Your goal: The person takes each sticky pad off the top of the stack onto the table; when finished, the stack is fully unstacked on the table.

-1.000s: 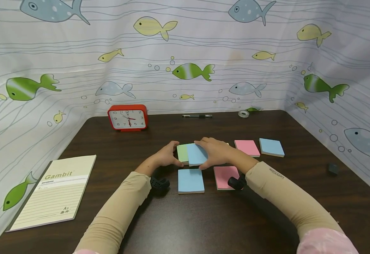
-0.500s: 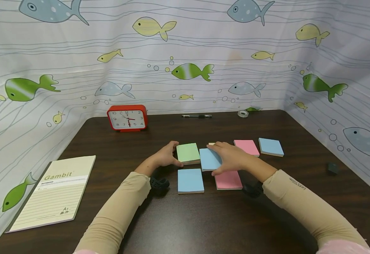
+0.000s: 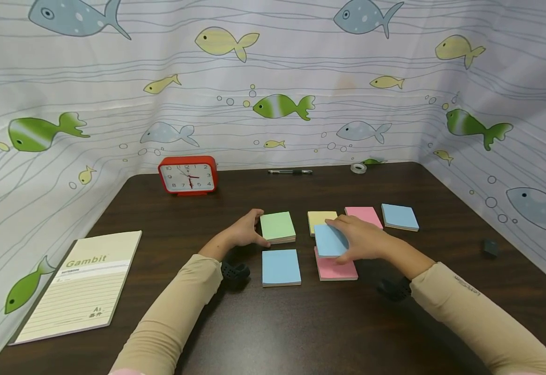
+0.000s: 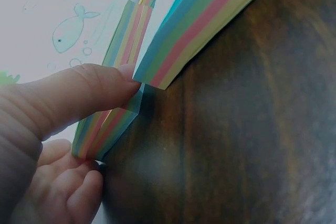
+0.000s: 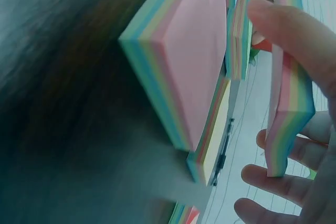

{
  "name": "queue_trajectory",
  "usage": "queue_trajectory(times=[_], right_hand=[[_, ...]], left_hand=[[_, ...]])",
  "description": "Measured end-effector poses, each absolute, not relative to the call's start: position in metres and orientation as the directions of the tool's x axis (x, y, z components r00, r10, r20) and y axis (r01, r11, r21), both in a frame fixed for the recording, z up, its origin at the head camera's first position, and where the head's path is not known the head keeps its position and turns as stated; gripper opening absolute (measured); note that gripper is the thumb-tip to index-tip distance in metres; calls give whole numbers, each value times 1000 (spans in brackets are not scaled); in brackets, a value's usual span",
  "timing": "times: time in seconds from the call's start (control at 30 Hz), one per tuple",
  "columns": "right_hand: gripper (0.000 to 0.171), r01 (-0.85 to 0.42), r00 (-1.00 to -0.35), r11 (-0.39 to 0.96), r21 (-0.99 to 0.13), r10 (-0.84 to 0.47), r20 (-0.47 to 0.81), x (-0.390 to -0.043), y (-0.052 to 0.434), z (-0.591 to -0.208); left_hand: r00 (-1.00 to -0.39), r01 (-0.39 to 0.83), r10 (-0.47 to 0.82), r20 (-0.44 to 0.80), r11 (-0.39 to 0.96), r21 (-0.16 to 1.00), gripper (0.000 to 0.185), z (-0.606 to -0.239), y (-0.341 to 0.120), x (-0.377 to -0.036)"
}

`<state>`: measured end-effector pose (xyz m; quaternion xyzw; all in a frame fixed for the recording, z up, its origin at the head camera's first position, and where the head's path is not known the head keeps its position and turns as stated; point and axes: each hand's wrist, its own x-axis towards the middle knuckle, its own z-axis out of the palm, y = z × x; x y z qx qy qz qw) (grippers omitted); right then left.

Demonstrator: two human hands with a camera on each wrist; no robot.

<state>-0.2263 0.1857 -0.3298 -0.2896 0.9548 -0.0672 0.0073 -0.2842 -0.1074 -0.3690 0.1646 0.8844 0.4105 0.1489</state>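
Observation:
My left hand [image 3: 244, 230] holds the green-topped sticky note stack [image 3: 277, 226] by its left side, thumb at the near corner. In the left wrist view the stack's striped edge [image 4: 122, 40] shows beyond the thumb. My right hand [image 3: 362, 238] pinches a blue-topped sticky note pad [image 3: 330, 242] between thumb and fingers. That pad is raised, and in the head view it overlaps a pink sticky note pad [image 3: 337, 271] and the corner of a yellow one [image 3: 318, 216]. A second blue pad [image 3: 281, 267] lies in front of the green stack.
Behind my right hand lie another pink pad [image 3: 362, 213] and another blue pad [image 3: 400, 216]. A red clock [image 3: 188, 175], a pen [image 3: 290, 172] and a tape roll [image 3: 358, 168] line the back. A notebook [image 3: 80, 284] lies left; a small dark block [image 3: 490, 249] sits right.
My right hand has lifted the blue pad off the green stack and carried it right, uncovering the green top. My left hand has stayed at the green stack.

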Motion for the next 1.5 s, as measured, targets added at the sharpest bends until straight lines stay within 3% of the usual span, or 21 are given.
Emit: queue_trajectory(times=[0.33, 0.7, 1.27, 1.5], right_hand=[[94, -505, -857, 846, -173, -515, -20, -219, 213, -334], [93, -511, -840, 820, -257, -540, -53, -209, 246, -338], [93, -451, -854, 849, -275, -500, -142, -203, 274, -345], [95, -467, -860, 839, -279, -504, -77, -208, 268, -328]], left_hand=[[-903, 168, 412, -125, 605, 778, 92, -369, -108, -284], [-901, 177, 417, -122, 608, 774, 92, -370, -107, -284], [-903, 172, 410, -127, 617, 768, 92, -369, -108, -284], [-902, 187, 416, -115, 616, 765, 93, -371, -108, -284]])
